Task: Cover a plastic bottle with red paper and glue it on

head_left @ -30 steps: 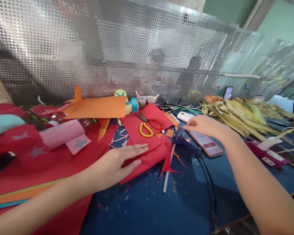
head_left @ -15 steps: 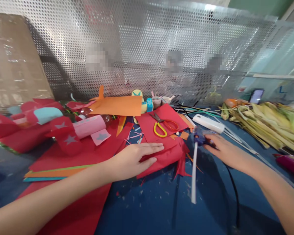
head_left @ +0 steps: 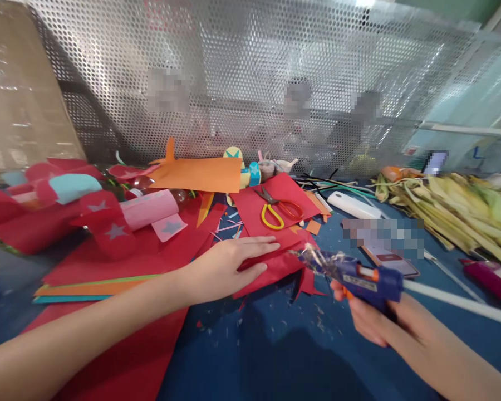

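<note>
My left hand [head_left: 229, 267] lies with stretched fingers on a folded piece of red paper [head_left: 271, 270] on the blue table. In my right hand [head_left: 379, 317] is a blue glue gun [head_left: 359, 275], its nozzle pointing left at the right end of that paper. A long white glue stick [head_left: 459, 301] sticks out of its back. Just behind the paper, scissors [head_left: 281, 211] with one yellow and one red handle rest on another red sheet [head_left: 250, 206].
Paper shapes with stars [head_left: 112, 223] and coloured sheets [head_left: 96, 289] lie at the left. Corn husks [head_left: 451, 206] are piled at the right, near a phone [head_left: 388, 256] and a white handle [head_left: 353, 205]. A perforated metal panel [head_left: 242, 67] stands behind.
My right hand has moved nearer and turned the glue gun, so its nozzle now points left at the paper. The phone beneath has come into view. My left hand stays put.
</note>
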Tool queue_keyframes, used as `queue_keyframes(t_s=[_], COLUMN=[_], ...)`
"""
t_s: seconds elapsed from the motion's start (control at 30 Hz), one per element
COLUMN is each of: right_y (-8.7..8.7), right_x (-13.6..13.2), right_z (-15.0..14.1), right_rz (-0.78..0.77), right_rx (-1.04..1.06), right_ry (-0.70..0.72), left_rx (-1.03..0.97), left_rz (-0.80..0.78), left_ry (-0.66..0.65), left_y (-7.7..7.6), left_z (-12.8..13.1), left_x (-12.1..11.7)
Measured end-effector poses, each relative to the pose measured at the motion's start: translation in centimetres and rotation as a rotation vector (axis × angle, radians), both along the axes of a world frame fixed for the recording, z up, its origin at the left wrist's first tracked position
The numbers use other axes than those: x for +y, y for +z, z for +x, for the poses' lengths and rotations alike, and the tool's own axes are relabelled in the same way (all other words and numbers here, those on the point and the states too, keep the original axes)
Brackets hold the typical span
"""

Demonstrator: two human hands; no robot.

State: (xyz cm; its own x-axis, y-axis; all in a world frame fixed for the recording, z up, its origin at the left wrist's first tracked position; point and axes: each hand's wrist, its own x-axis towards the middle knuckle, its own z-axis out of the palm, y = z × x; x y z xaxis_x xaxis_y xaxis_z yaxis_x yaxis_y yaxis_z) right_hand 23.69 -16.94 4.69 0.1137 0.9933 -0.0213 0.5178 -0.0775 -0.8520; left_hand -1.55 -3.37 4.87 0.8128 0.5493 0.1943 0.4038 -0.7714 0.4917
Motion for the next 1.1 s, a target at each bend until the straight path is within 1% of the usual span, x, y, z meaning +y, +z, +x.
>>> queue_keyframes(t_s=[0.13,0.27,0.33,0.43,0.57,0.77,0.87,1.03,1.1], right_y=[0.6,0.9,1.0,1.2,1.5,2.0,1.7,0.8,0.9], right_x=[0.0,1.0,1.3,1.5,1.4,1.5,1.4,0.9,0.8], right_z=[-1.5,-1.5,-1.5,-1.5,-1.2,-0.7,-1.1,-1.6,-1.5], right_rz=[0.068,0.07,0.076,0.096,0.09,0.08,0.088,0.174,0.161], right_rx=[-0.166,-0.316,-0.371,-0.431,-0.492,-0.595,-0.649,-0.715,-0.739], right_ry=[0.027,0.134,0.154,0.132,0.102,0.143,0.131,0.118,0.102], left_rx=[-0.006,-0.015,-0.002,0.028,0.023,0.019,0.01,-0.014,-0.011], left_rz=[0.002,0.008,0.006,0.01,0.016,0.001,0.021,0.045,0.048], left_ry=[0.009,0.022,0.045,0.067,0.053,0.058,0.047,0.044,0.04], left_y=[0.0,0.0,0.0,0.0,0.0,0.1,0.0,-0.2,-0.2], left_z=[0.1,0.1,0.1,0.1,0.0,0.0,0.1,0.1,0.1], left_x=[0.0,-0.1,-0.2,-0.2,-0.3,-0.5,-0.5,-0.5,-0.5])
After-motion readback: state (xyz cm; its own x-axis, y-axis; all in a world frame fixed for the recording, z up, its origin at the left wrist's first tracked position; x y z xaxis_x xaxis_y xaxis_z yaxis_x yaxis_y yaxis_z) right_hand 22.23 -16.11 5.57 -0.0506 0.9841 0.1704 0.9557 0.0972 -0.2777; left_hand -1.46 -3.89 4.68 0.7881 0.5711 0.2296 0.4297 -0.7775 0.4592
